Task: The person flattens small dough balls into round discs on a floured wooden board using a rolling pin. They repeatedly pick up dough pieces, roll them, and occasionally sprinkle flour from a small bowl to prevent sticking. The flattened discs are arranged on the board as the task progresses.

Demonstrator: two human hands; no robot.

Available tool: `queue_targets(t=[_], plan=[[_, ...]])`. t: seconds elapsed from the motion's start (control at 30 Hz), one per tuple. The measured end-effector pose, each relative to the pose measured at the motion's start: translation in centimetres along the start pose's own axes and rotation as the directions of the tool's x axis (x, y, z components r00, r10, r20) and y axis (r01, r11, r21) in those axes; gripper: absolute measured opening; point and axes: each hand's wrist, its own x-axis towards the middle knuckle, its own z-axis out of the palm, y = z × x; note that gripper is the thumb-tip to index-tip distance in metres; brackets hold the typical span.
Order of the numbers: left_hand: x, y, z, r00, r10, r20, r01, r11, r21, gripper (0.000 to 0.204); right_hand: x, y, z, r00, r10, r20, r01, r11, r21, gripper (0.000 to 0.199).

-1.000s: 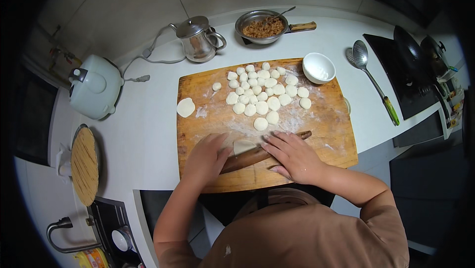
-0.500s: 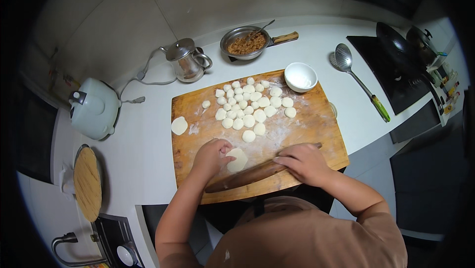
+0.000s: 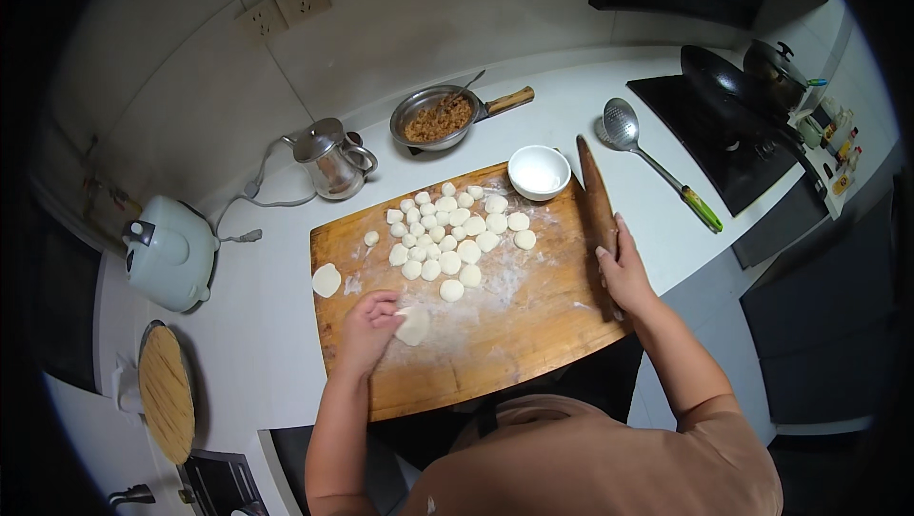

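Note:
My left hand (image 3: 369,331) pinches the left edge of a flat round dough wrapper (image 3: 415,327) at the near left of the wooden board (image 3: 514,345). In my right hand (image 3: 625,267) is a dark wooden rolling pin (image 3: 595,188), gripped near its lower part and slanting along the board's right side. Its far end reaches past the board's edge. Several small dough pieces (image 3: 451,290), some round and some flattened, lie grouped on the floured middle of the board. Another rolled wrapper (image 3: 327,280) rests at the board's left edge.
A white bowl (image 3: 539,173) stands at the board's far right corner. Behind are a metal kettle (image 3: 329,160) and a pan (image 3: 433,143) of brown filling with a spoon. A slotted ladle (image 3: 657,159) lies right, beside the black stove (image 3: 705,149). A pale green appliance (image 3: 169,257) stands left.
My right hand has lifted the rolling pin away from the board's near edge and swung it upright at the right. My left hand now grips the wrapper's edge. The whole view has shifted.

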Motion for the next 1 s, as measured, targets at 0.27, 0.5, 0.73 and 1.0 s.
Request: queue_targets(t=[0.27, 0.5, 0.73, 1.0], plan=[[0.7, -1.9, -5.4, 0.895, 0.366, -0.254, -0.179, 0.817, 0.548, 0.022, -0.6, 0.5, 1.4, 0.985, -0.156, 0.069, 0.169, 0.94, -0.296, 0.075], [1.4, -0.7, -1.4, 0.904, 0.392, -0.169, -0.287, 0.851, 0.441, 0.026, -0.5, -2.6, 0.7, 0.909, -0.405, 0.101, 0.393, 0.749, -0.534, 0.056], [2.6, 1.3, 4.5, 0.995, 0.074, 0.062, -0.06, 0.977, -0.206, 0.027, 10.8, -6.2, 1.6, 0.97, -0.241, -0.022, 0.205, 0.867, -0.454, 0.039], [2.6, 3.9, 8.2, 0.969, -0.058, 0.241, 0.152, 0.908, -0.39, 0.038, 15.5, -6.5, 3.4, 0.936, -0.337, 0.104, 0.332, 0.745, -0.578, 0.033]])
